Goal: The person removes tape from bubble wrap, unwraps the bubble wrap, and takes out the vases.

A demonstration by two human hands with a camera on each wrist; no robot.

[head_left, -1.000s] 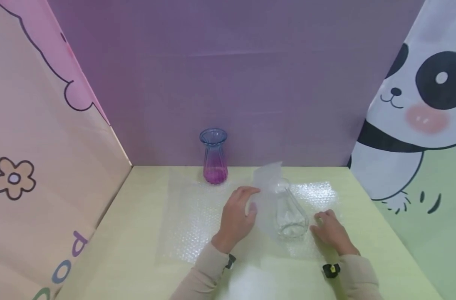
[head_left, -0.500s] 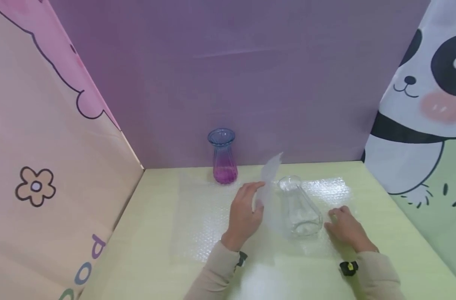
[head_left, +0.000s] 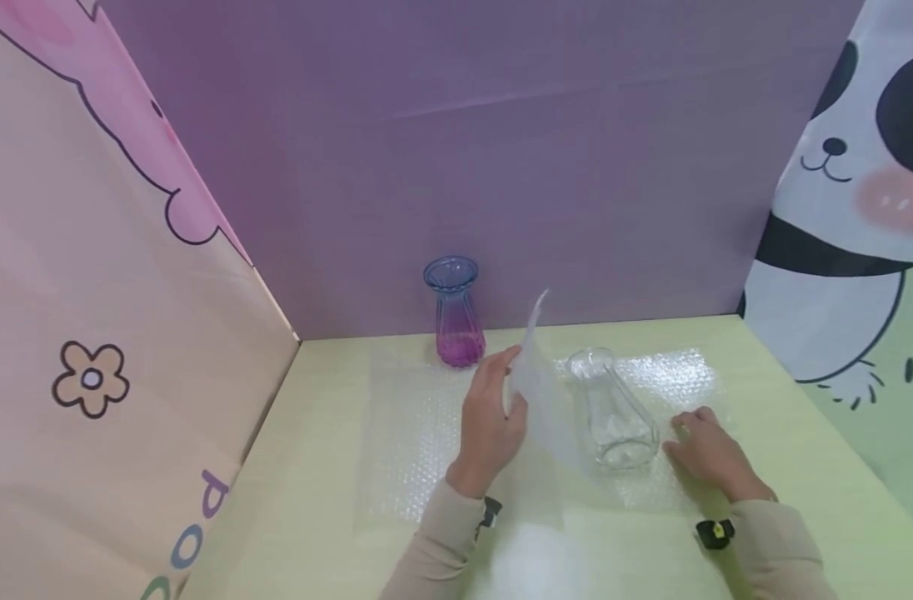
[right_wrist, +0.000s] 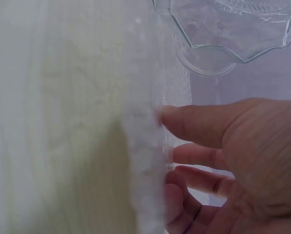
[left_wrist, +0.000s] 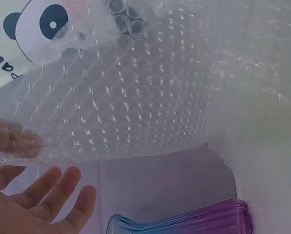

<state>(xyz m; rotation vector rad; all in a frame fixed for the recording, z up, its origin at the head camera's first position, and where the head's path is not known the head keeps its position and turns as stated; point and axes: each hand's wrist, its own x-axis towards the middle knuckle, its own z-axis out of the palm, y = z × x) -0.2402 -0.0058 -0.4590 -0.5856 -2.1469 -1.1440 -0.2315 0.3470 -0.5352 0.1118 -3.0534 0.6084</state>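
A clear glass vase lies on its side on a bubble wrap sheet, neck pointing away from me. My left hand pinches the edge of a raised flap of bubble wrap, which stands nearly upright left of the vase. One fingertip shows through the film in the left wrist view; the other fingers are spread. My right hand rests beside the vase's base, thumb and fingertips touching the edge of the wrap. In the right wrist view the vase's base appears above the thumb.
A blue-to-pink ribbed glass vase stands upright at the back of the pale yellow table. More bubble wrap lies flat left of my left hand. A purple wall closes the back, with printed panels at both sides.
The raised flap has moved left, away from the clear vase, with my left hand, and stands more edge-on. My right hand stays beside the vase's base. The head view has shifted.
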